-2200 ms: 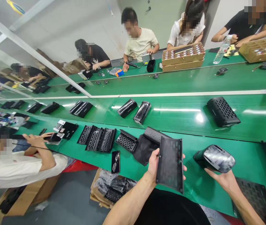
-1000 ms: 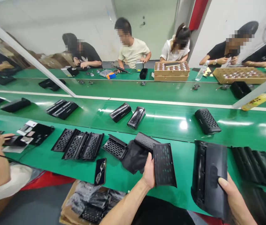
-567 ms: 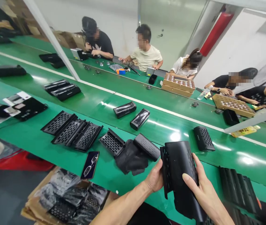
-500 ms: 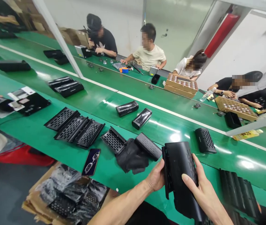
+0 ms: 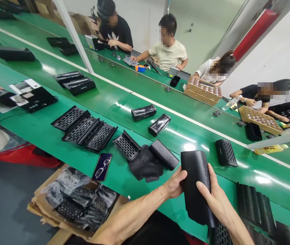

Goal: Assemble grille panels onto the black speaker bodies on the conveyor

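Note:
Both my hands hold one black plastic speaker housing upright over the near edge of the green bench. My left hand grips its left side, thumb on the front. My right hand wraps its right side, fingers closed over the shell. A perforated grille edge shows along the housing's right side. Just left of my hands lie a black cloth, a black grille cover and an open perforated grille panel.
Several grille panels lie in a row on the bench. A phone with glasses on it sits by the edge. Black speaker bodies ride the green conveyor. A cardboard box of bagged parts stands below. Co-workers sit opposite, and more housings are stacked at right.
The separate grille panel from my left hand and the housing from my right came together. Both hands now hold them as one piece, turned so its smooth side faces me.

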Motion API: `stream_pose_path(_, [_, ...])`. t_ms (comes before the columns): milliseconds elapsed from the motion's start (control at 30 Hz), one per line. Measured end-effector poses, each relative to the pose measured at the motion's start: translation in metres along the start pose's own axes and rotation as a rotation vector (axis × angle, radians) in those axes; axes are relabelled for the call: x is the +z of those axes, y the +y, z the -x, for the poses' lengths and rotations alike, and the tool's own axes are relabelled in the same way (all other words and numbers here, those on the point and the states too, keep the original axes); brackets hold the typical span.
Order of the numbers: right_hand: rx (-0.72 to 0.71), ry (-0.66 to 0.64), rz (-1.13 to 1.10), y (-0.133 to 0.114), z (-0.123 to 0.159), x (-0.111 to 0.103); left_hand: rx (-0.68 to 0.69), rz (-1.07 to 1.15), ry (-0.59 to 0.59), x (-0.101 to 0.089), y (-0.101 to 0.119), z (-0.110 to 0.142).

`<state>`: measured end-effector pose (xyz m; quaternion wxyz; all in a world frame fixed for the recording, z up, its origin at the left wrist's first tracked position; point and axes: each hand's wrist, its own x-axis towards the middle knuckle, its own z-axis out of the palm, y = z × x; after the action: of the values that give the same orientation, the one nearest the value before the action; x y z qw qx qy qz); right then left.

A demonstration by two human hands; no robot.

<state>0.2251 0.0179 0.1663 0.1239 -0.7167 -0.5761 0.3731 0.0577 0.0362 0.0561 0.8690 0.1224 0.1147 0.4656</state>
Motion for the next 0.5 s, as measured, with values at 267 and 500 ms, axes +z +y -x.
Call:
stream_pose_path(267, [-0.158, 0.178, -0.279, 0.024, 0.036, 0.01, 0.127, -0.038, 0.2, 0.014, 0.023, -0.013])
stream_pose_path(500, [-0.179, 0.605, -0.332, 0.023, 0.027, 0.066, 0.213, -0.11, 0.283, 0.018, 0.027, -0.025])
